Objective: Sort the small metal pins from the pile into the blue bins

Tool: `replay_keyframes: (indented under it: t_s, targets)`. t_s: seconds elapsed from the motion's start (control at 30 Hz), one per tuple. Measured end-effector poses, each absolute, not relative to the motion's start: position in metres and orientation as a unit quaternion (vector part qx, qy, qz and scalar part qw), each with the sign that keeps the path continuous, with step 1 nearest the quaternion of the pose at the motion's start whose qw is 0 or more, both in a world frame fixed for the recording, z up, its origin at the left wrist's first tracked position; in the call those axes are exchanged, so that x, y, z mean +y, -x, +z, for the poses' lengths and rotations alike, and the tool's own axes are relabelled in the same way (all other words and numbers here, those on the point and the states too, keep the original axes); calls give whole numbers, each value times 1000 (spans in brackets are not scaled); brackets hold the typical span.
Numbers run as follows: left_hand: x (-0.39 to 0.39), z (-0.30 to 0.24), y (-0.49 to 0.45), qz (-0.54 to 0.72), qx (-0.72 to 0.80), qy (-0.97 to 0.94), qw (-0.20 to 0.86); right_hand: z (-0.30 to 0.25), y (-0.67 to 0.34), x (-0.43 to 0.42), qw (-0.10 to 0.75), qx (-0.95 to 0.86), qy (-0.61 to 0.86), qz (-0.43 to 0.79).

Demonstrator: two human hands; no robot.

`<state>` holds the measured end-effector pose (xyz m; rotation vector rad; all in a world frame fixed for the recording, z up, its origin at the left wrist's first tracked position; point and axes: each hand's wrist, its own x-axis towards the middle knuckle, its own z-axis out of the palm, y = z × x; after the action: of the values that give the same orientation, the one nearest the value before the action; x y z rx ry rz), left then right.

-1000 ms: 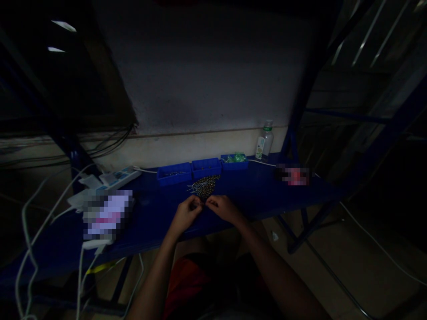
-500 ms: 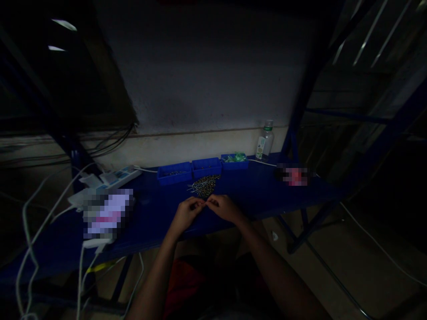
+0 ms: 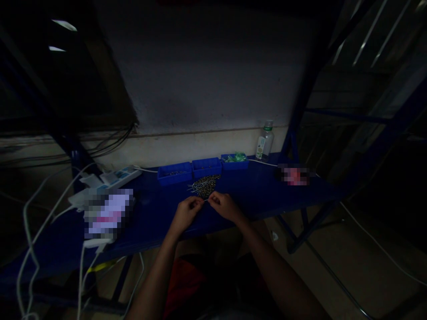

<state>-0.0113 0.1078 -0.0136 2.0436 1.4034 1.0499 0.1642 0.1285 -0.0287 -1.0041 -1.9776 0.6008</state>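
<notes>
My left hand (image 3: 187, 215) and my right hand (image 3: 225, 206) face each other over the front part of the blue table, fingers pinched. A thin pale rod (image 3: 206, 200) spans the small gap between the fingertips, and both hands grip it. Its ends are hidden in the fingers. Just beyond the hands lies a pile of small pin-like metal pieces (image 3: 204, 186), some with pale shafts toward the left and dark, brassy parts toward the right. Their exact kind is too small and dim to tell.
Along the back stand a blue bin (image 3: 174, 179) with thin pieces, a second bin (image 3: 207, 172) and a third bin (image 3: 234, 167) with green plastic. A clear bottle (image 3: 265, 144) stands behind right. At left are a power strip (image 3: 123, 177), white cables and a blurred-out object (image 3: 110, 215).
My right hand has moved slightly up and right, away from the left fingertips. The thin pale rod now shows between them. The left hand has barely moved.
</notes>
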Motion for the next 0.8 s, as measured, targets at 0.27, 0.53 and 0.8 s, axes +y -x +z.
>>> replay_keyframes:
  t_s: [0.27,0.53,0.8]
  targets:
    - [107,-13,13,388,493,-740,243,-32,-163,130,378,-801,401,233]
    - [106,-14,11,400,473,-747,244,-33,-162,130,369,-817,386,219]
    - [108,-16,12,399,495,-734,240,-29,-164,128,399,-786,406,239]
